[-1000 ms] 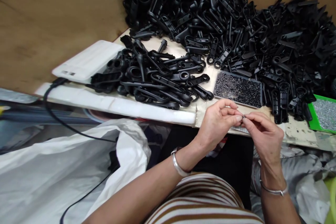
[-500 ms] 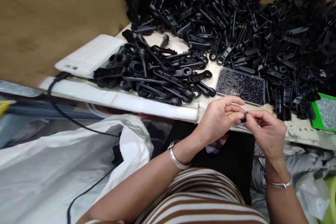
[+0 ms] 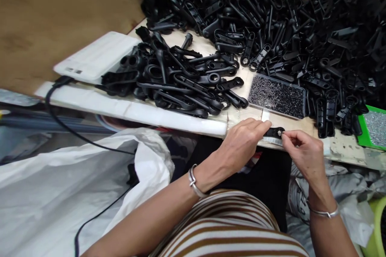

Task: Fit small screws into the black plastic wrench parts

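At the front edge of the workbench, my left hand is closed over the left part of a black plastic handle, hiding that portion. The handle lies flat, its rounded right end showing a pale spot. My right hand has thumb and forefinger pinched together right at that end; whatever they hold is too small or hidden to make out. Just behind both hands sits a clear box full of tiny dark parts.
Loose black handles lie left of the box, with a large heap behind. A white flat device with a black cable is far left. A green tray of small silvery pieces stands right. A white sack hangs below.
My hands have moved apart slightly, with the left lower and palm down. The black handle, mostly covered by fingers before, now shows between them on the bench edge.
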A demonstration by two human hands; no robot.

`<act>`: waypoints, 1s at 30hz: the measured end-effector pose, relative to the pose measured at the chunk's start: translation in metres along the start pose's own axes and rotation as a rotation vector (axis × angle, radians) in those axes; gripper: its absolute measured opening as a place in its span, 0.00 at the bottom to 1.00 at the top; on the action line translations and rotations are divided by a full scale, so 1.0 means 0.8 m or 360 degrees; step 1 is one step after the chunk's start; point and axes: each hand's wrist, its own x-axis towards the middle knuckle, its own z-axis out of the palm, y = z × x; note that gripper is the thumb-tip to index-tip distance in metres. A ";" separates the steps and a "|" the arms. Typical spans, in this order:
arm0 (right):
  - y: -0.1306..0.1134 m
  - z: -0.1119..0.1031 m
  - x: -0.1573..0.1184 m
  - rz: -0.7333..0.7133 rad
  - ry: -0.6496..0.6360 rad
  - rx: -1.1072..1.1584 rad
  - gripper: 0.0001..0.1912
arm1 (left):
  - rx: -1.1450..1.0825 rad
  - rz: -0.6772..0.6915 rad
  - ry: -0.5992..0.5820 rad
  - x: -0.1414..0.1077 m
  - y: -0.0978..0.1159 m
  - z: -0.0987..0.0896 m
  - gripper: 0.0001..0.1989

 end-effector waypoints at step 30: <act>-0.028 -0.013 0.019 0.0602 -0.0599 0.0048 0.13 | -0.0268 0.0027 -0.0193 0.002 -0.001 -0.006 0.13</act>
